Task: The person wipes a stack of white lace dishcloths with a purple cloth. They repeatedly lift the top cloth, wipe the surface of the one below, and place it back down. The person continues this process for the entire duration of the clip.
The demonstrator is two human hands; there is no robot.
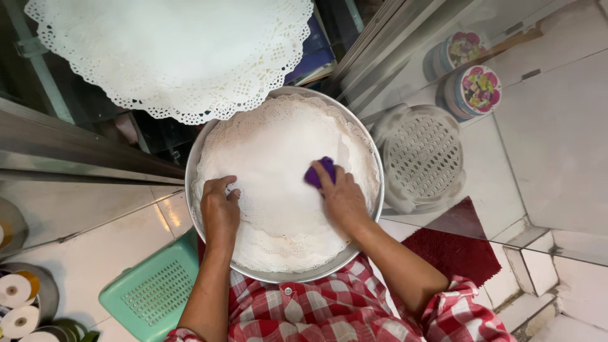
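Head view, looking straight down: round metal tray held against a red-and-white checked shirt, lined with a stack of white lace paper doilies. Left hand resting on the left part of the stack, fingers curled and pinching the topmost doily's edge near the tray's left rim. Right hand pressed on the stack right of centre, fingertips clamped on a small purple object, possibly a cloth or sponge; cannot tell which. Above the tray, a larger white lace doily spread over a glass counter top, its scalloped edge overlapping the tray's upper rim. To the right, a white perforated plastic stool on a tiled floor, with two floral-patterned round tins beyond it. Dark red mat just below the stool. Green perforated stool at lower left, ribbon spools near the left edge.
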